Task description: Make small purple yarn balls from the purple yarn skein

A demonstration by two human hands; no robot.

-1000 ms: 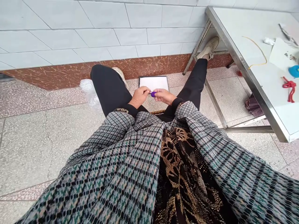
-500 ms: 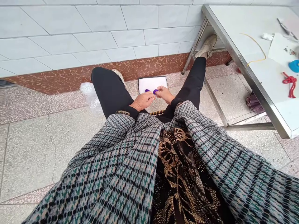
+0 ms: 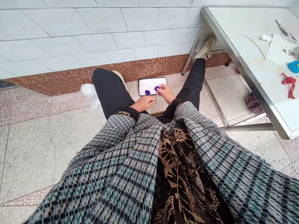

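Note:
My right hand [image 3: 166, 93] pinches a small round purple piece [image 3: 156, 88] between thumb and fingertips, above the near edge of a white tray with a dark rim [image 3: 149, 81]. A thin dark purple thread [image 3: 156, 97] runs down from that piece to my left hand [image 3: 145, 102]. The left fingers are closed together on the thread's lower end, just left of and below the right hand. Another round purple piece [image 3: 147, 92] lies in the tray near its front edge. Whether the pieces are yarn or fabric is too small to tell.
On the right stands a metal-edged white table [image 3: 259, 81] with a red knotted cord [image 3: 289, 83], a yellow cord [image 3: 263, 51] and a blue roll [image 3: 293, 66]. A clear plastic bag [image 3: 91, 96] lies by my left leg. A tiled wall [image 3: 133, 25] rises ahead.
My right hand has lifted the purple piece slightly, away from the left hand. The left hand has dropped a little, and the thread between them now shows.

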